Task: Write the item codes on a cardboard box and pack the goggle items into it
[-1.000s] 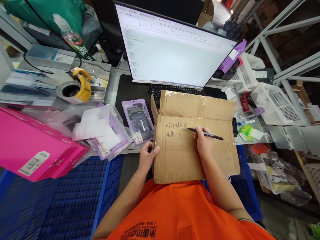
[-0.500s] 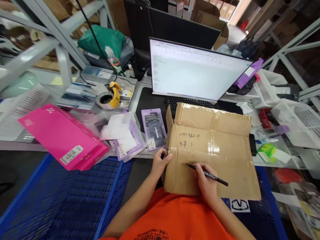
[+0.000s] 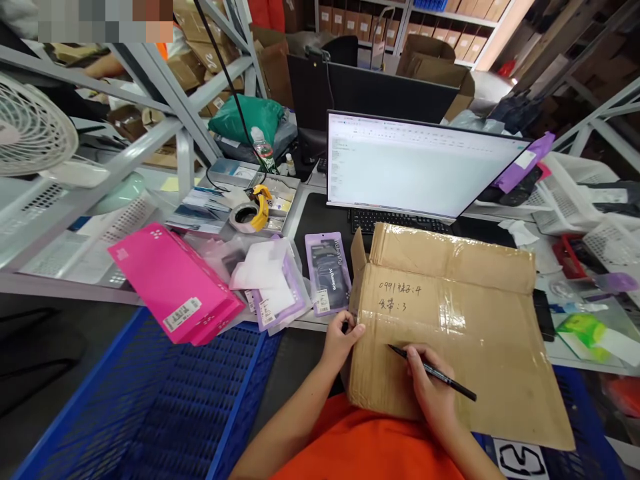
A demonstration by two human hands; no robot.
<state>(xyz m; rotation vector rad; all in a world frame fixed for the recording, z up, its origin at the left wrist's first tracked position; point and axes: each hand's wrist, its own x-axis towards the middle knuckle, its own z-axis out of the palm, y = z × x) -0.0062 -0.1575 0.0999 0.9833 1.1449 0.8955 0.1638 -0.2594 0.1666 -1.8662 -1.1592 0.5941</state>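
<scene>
Across the desk's front edge lies a flattened cardboard box (image 3: 493, 360), with two handwritten lines and shiny clear tape on it. My left hand (image 3: 343, 343) grips the box's left edge, thumb on top and fingers curled around it. Between the fingers of my right hand (image 3: 433, 380) is a black marker pen (image 3: 453, 383), its tip pointing left at the cardboard below the writing. Whether the tip touches is hard to tell. Just left of the box is a purple packet (image 3: 327, 273) with dark contents.
Pink boxes (image 3: 175, 287) and clear bags lie to the left, above a blue crate (image 3: 195, 393). A tape dispenser (image 3: 253, 210) sits behind them. A monitor (image 3: 420, 167) and keyboard (image 3: 400, 221) stand beyond the cardboard. White baskets (image 3: 575, 193) are at right, a fan (image 3: 33, 130) far left.
The view has swung left, so the whole scene sits further right and lower, and the fan has come into sight. Both hands keep their holds; the writing looks the same.
</scene>
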